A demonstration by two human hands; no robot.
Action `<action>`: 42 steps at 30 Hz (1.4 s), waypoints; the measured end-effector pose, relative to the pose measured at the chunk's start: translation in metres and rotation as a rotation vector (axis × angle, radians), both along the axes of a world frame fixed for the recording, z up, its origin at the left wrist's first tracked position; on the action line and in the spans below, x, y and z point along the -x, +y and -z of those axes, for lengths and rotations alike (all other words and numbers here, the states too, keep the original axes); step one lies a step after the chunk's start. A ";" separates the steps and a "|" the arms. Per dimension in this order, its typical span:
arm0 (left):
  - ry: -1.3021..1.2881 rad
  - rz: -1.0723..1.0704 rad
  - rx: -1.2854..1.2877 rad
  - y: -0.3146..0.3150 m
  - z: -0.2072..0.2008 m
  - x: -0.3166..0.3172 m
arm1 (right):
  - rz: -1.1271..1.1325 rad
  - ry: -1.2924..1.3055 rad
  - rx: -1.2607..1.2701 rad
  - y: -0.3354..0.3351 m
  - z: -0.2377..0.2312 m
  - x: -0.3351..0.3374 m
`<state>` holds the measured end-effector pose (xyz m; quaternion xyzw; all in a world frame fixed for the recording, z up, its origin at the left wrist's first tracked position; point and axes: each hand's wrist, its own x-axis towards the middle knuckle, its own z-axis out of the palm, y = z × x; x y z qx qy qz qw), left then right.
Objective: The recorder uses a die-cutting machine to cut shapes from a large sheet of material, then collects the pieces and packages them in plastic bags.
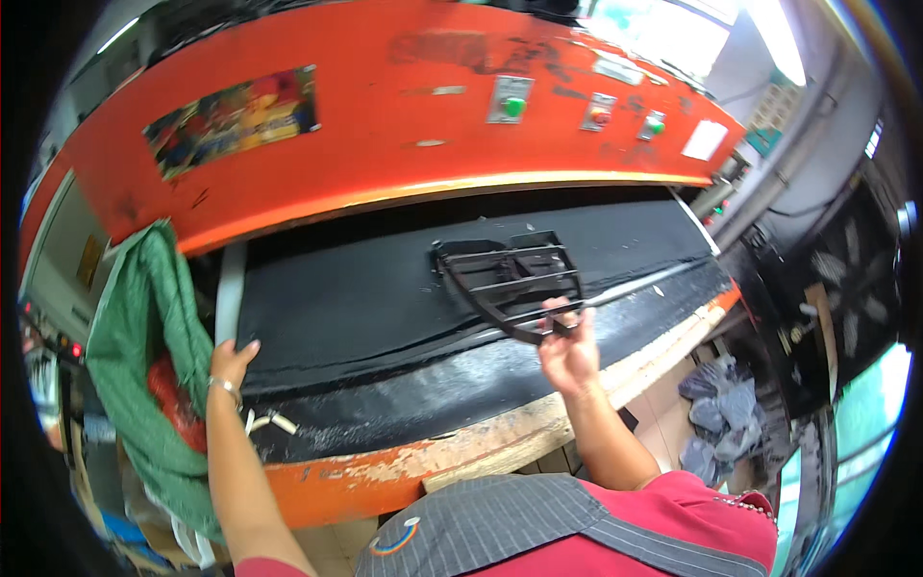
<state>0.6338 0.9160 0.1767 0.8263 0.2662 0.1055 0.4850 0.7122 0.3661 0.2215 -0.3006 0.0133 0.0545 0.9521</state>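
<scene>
A dark metal cutting die [510, 274] with several cross bars lies on the black sheet [365, 298] spread over the press bed. My right hand [569, 348] grips the die's near edge. My left hand [231, 363] rests with fingers closed on the left edge of the black sheet, next to a grey upright post [228, 288]. The orange press head [404, 125] hangs just above the sheet.
A green cloth [144, 346] hangs at the left over something red. The bed's front edge [461, 447] is worn orange and bare wood. Green and red buttons [514, 104] sit on the press head. Grey bags [711, 404] lie on the floor at right, near a fan [846, 260].
</scene>
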 end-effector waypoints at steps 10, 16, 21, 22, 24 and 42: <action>-0.140 -0.055 0.045 0.024 0.027 -0.006 | -0.469 0.323 1.151 -0.027 0.021 0.033; -0.218 -0.198 0.259 -0.011 0.020 0.009 | -0.175 0.151 1.183 -0.078 0.014 -0.006; -0.200 -0.400 0.370 -0.061 -0.007 0.030 | 0.238 -0.423 1.705 -0.074 -0.002 -0.025; -0.248 -0.404 0.363 -0.064 -0.005 0.030 | 0.298 -0.637 1.760 -0.069 0.000 -0.027; -0.394 -0.403 0.343 -0.062 0.008 0.031 | 0.322 -0.901 1.748 -0.050 -0.005 -0.023; -0.392 -0.315 0.090 -0.080 0.006 0.037 | -0.413 -1.287 2.137 0.010 -0.037 -0.083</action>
